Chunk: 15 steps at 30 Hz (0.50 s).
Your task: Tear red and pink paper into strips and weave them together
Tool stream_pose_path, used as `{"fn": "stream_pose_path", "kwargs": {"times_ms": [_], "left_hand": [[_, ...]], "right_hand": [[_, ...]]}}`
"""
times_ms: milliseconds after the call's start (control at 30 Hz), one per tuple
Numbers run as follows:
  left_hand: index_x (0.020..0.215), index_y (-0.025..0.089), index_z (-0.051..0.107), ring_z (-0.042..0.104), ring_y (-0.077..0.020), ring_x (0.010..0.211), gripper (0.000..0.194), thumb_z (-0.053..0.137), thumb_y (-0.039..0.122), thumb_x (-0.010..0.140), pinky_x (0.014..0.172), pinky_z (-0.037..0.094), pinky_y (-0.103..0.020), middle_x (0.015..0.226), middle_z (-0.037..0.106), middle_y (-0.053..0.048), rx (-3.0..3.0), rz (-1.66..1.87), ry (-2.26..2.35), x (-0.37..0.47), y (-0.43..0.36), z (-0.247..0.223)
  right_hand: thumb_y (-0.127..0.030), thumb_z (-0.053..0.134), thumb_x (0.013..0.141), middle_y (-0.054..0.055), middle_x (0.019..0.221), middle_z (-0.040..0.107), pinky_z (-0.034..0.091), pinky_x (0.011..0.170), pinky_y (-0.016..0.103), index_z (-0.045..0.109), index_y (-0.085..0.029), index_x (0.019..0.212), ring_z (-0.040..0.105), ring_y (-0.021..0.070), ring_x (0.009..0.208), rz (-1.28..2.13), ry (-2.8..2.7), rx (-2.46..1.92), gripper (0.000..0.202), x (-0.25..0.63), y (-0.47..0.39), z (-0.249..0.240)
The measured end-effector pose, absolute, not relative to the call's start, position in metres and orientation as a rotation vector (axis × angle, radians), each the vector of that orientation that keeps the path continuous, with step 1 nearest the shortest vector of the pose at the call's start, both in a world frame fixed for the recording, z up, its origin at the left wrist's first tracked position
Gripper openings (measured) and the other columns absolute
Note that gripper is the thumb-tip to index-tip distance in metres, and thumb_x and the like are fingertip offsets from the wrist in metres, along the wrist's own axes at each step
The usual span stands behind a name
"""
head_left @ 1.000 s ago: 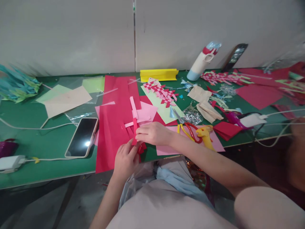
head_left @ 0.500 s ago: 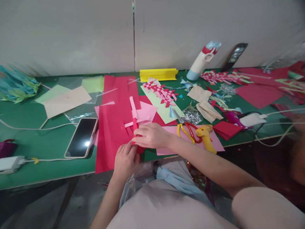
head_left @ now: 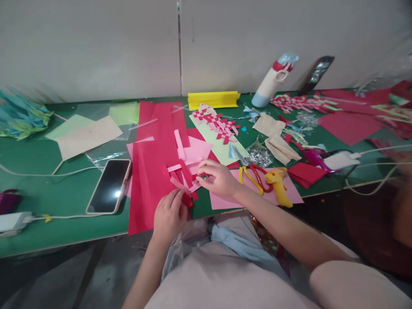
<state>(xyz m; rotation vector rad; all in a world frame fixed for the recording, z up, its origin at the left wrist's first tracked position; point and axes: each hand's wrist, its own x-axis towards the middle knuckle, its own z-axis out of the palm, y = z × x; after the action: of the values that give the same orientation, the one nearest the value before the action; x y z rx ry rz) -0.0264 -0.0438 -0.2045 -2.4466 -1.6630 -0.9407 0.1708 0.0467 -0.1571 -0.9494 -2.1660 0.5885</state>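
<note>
A small bundle of crossed red and pink paper strips (head_left: pixel 186 182) lies at the table's front, its strip ends splayed out. My left hand (head_left: pixel 170 210) is closed on the lower end of this bundle, the thumb mostly hidden. To the right, my right hand (head_left: pixel 219 178) has curled fingers, thumb and forefinger pinched at the end of a pink paper strip (head_left: pixel 194 187); the exact grip is partly hidden. Loose pink strips (head_left: pixel 179 143) rest just behind the hands on large red paper sheets (head_left: pixel 151 171) and a pink sheet (head_left: pixel 201 148).
A phone (head_left: pixel 109 186) lies left of the red sheets. Woven paper fish (head_left: pixel 219 124) rest on light green paper behind. Right are scissors (head_left: pixel 254 178), a yellow glue gun (head_left: pixel 278 186), a bag of sequins (head_left: pixel 260 153) and a bottle (head_left: pixel 272 81). White cables cross both sides.
My right hand has moved right, away from my left hand, and the red strip it held upright now lies lower. The bundle's splayed strips are now exposed. My left hand stays put.
</note>
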Motion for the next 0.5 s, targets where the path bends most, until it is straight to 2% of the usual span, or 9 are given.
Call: {"fn": "stream_pose_path", "kwargs": {"times_ms": [167,267,400,500], "left_hand": [[0.123,0.016,0.053,0.061,-0.0234,0.092,0.044,0.051,0.008,0.080,0.081,0.051,-0.035,0.108,0.065,-0.012,-2.447,-0.925,-1.681,-0.025,-0.045,-0.204],[0.128,0.015,0.049,0.061,-0.0233,0.092,0.050,0.050,0.007,0.079,0.080,0.051,-0.035,0.107,0.065,-0.012,-2.438,-0.929,-1.693,-0.025,-0.046,-0.204],[0.127,0.016,0.049,0.061,-0.0233,0.094,0.049,0.049,0.005,0.079,0.081,0.051,-0.036,0.108,0.065,-0.012,-2.448,-0.996,-1.672,-0.025,-0.046,-0.202],[0.121,0.019,0.053,0.060,-0.0222,0.098,0.046,0.048,0.002,0.078,0.085,0.051,-0.037,0.109,0.064,-0.011,-2.486,-1.129,-1.614,-0.028,-0.048,-0.199]], "right_hand": [[-0.022,0.053,0.088,0.005,0.091,0.063,0.046,0.075,0.027,0.066,-0.019,0.089,0.057,0.0158,0.087,0.536,-2.380,-0.803,0.013,0.177,0.041,-0.170],[-0.026,0.053,0.090,0.006,0.087,0.063,0.044,0.071,0.029,0.068,-0.019,0.087,0.055,0.0169,0.083,0.360,-2.528,-0.719,0.018,0.179,0.040,-0.175],[-0.037,0.055,0.088,0.005,0.077,0.061,0.041,0.069,0.030,0.067,-0.017,0.077,0.053,0.0160,0.074,0.209,-2.585,-0.594,0.025,0.185,0.036,-0.173],[-0.035,0.053,0.089,0.002,0.063,0.055,0.036,0.059,0.028,0.059,-0.018,0.062,0.048,0.0129,0.061,0.179,-2.523,-0.650,0.033,0.189,0.033,-0.165]]}}
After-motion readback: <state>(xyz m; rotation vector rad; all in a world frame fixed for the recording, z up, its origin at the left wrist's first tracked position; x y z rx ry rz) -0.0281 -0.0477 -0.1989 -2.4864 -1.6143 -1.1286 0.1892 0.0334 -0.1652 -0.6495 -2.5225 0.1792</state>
